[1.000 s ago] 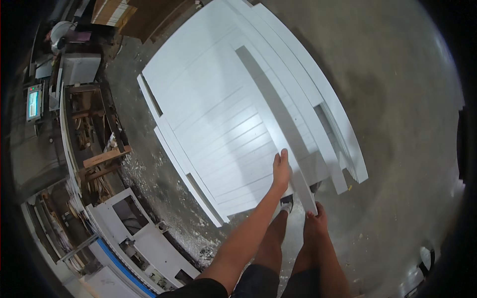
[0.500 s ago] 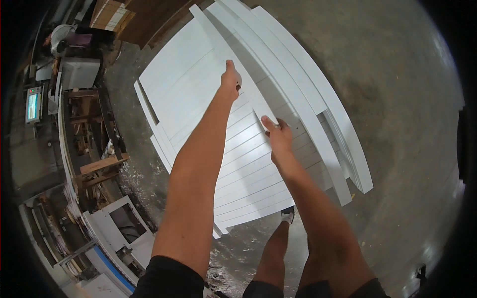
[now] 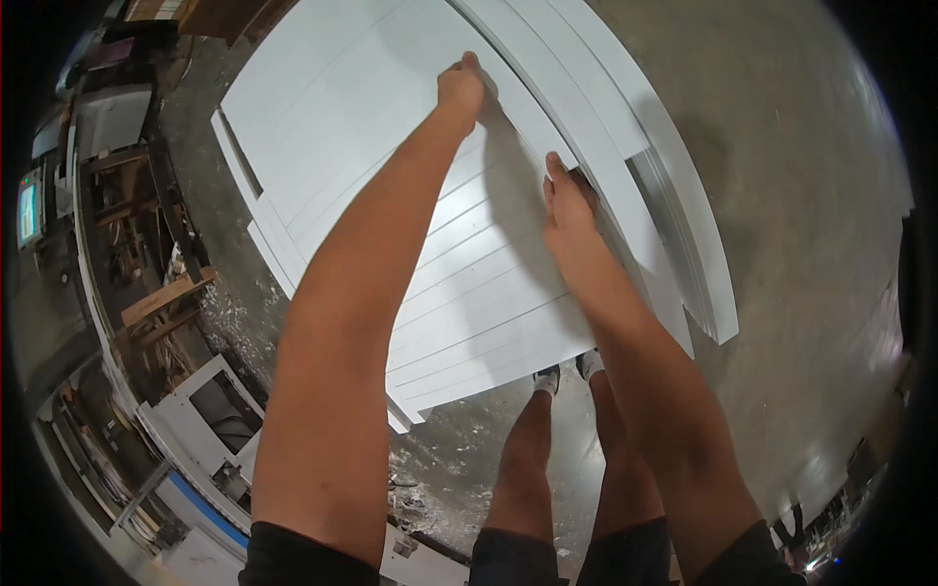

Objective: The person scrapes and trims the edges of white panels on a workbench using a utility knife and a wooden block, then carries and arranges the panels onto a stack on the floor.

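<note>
A long white board [image 3: 518, 103] is in both my hands, above a wide white grooved panel [image 3: 459, 303]. My left hand [image 3: 461, 93] grips the board's left long edge, thumb on top, its other fingers mostly hidden. At the near end of the board is my right hand [image 3: 572, 205], thumb up against it and fingers curled at the end. The board lies alongside other long white boards [image 3: 598, 83] on the right side of the panel. Its shadow falls across the panel's grooves.
More white strips [image 3: 718, 283] are stacked along the right edge. Thin white strips [image 3: 239, 161] stick out at the panel's left. A cluttered wooden rack [image 3: 127, 234] and a lit screen [image 3: 27, 210] stand at far left. My feet [image 3: 589, 364] are by the panel's near edge.
The board has moved right and away from me, up to the boards on the right. Both hands moved with it. My view has shifted, and both feet now show.
</note>
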`<act>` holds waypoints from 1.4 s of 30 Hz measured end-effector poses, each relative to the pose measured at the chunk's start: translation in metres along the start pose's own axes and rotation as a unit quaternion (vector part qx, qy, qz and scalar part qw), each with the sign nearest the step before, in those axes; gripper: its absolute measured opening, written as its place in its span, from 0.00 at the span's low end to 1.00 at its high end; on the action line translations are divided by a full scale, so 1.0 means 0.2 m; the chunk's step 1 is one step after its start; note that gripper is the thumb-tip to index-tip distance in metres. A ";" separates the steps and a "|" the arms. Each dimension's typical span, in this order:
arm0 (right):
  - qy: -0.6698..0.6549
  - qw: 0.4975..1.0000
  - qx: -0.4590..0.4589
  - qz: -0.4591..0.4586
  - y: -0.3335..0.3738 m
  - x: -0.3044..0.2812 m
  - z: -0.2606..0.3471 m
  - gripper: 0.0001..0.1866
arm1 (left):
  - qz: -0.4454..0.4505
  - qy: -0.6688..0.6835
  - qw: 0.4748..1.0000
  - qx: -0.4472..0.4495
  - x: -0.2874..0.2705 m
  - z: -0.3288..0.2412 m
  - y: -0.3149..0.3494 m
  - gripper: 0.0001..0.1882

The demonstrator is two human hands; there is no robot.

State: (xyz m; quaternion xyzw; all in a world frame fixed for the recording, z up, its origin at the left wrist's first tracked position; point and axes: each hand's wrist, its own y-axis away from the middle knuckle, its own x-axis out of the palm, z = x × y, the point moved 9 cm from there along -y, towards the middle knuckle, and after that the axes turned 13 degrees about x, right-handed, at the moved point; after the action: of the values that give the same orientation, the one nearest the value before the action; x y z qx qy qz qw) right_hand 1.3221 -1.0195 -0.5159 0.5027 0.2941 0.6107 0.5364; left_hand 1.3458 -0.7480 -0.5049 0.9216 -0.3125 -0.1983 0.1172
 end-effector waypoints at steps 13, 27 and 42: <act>0.071 0.992 0.076 -0.067 0.01 -0.04 -0.12 0.40 | 0.012 0.026 0.999 -0.038 0.10 0.10 0.06 0.32; 0.216 0.973 0.046 0.070 0.49 -0.36 -0.64 0.34 | -0.020 -0.167 0.975 0.143 -0.19 0.25 0.61 0.34; 0.895 0.437 -0.072 -0.052 1.74 -1.89 0.20 0.21 | 0.045 0.197 0.942 -0.270 -0.70 0.56 4.34 0.33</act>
State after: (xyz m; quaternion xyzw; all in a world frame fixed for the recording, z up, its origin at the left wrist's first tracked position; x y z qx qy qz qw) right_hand 1.2034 -1.4725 -0.3038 -0.3813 0.5910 0.7097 0.0392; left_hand 0.7351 -1.3445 -0.2692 0.8610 -0.2592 -0.0844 0.4293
